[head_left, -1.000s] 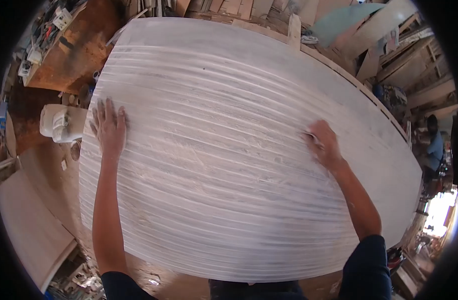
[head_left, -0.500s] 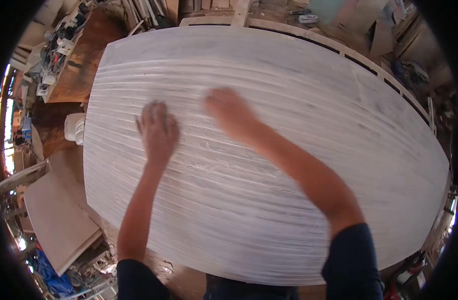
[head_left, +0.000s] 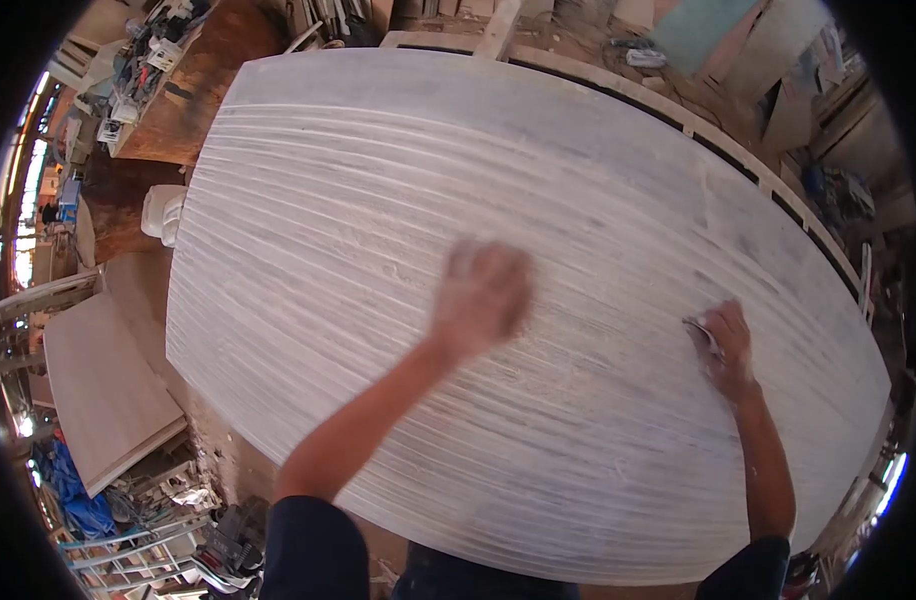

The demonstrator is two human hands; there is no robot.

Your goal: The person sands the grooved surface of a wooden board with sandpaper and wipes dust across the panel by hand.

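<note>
A large pale panel (head_left: 618, 430) with long whitish streaks and dust fills the middle of the view. Over its centre is my left hand (head_left: 486, 295), smeared by motion, so its fingers cannot be made out clearly. My right hand (head_left: 723, 345) is on the right part of the panel, its fingers closed round a small folded sheet (head_left: 705, 336) with a pale edge. Both hands look dusty.
A brown workbench (head_left: 203, 80) with tools on it stands at the upper left. A white container (head_left: 163, 214) is beside the panel's left edge. Flat boards (head_left: 108, 385) lie at lower left. A wooden frame (head_left: 718, 140) borders the panel's far side.
My left hand has moved right, from the left part of the panel to its centre. My right hand has swept back from the upper middle to the right. The view has shifted slightly.
</note>
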